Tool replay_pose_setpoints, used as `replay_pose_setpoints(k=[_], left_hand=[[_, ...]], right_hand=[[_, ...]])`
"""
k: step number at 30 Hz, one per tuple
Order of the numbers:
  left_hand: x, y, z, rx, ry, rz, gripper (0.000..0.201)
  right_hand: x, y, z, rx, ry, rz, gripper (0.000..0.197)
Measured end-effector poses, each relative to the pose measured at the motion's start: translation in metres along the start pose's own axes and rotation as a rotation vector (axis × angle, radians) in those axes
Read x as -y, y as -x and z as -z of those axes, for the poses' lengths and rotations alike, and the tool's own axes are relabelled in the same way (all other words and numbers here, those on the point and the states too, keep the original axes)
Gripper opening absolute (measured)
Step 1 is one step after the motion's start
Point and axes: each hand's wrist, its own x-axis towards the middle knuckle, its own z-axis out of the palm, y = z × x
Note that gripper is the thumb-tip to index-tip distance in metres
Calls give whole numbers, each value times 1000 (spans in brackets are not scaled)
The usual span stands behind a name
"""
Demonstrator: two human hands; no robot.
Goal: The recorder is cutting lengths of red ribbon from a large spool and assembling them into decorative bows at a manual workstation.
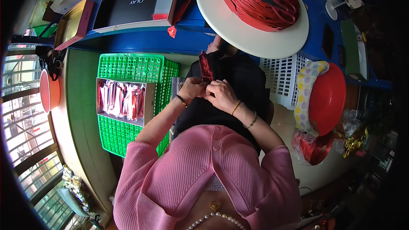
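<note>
My left hand and my right hand meet above my lap, fingertips pinched together. Between them they hold the lower end of a shiny dark red ribbon strip, which extends away from me over my dark clothing. The exact fold under the fingers is hidden. Beyond the hands, a large roll of red ribbon with a blue core lies on a round white board. Scissors with dark red handles rest across the roll.
Left, a box of wrapped red strips sits on a green basket. Black-lined box and small open box stand on the blue table. Right are a white basket, a red round stool and a wrapped red roll.
</note>
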Motion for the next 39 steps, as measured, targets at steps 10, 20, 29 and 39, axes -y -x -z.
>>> replay_pose_setpoints(k=[10, 20, 29, 39], left_hand=[[0, -7, 19, 192, -273, 2, 23], [-11, -4, 14, 175, -149, 109, 24], [-14, 0, 11, 113, -385, -73, 19], [0, 22, -9, -243, -1198, -879, 21]], right_hand=[[-22, 66, 102, -688, -601, -406, 8], [-145, 212, 222, -925, -171, -962, 12], [-149, 235, 233, -611, -640, -1146, 45], [-95, 197, 208, -381, 858, -851, 56]])
